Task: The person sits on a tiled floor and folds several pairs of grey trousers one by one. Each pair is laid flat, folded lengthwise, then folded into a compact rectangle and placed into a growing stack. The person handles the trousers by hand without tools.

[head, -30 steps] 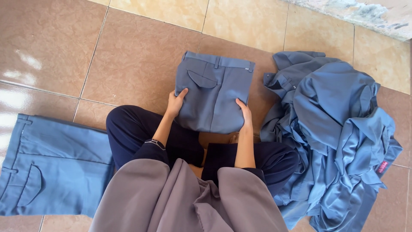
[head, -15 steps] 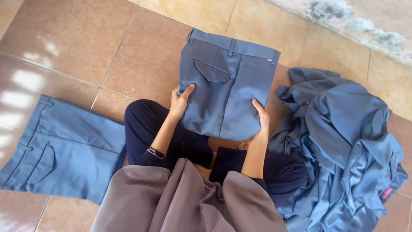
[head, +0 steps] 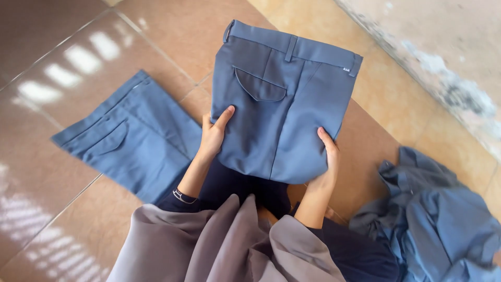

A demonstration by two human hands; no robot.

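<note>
Lifted since before, folded trousers [head: 282,104] sit clamped between your left hand [head: 214,137] and right hand [head: 327,164], fingers closed on both edges to keep the fold.

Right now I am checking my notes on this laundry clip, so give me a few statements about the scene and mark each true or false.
1. Both hands hold the folded blue trousers by their lower edge. True: the left hand grips the left side, the right hand the right.
2. The folded trousers show a flap pocket. True.
3. The second pair of blue trousers hangs on a rail. False: it lies flat on the tiled floor, on the person's left.
4. The heap of blue clothes is neatly stacked. False: it is crumpled, on the person's right.
5. The left wrist is bare. False: it wears a thin bracelet.
</note>
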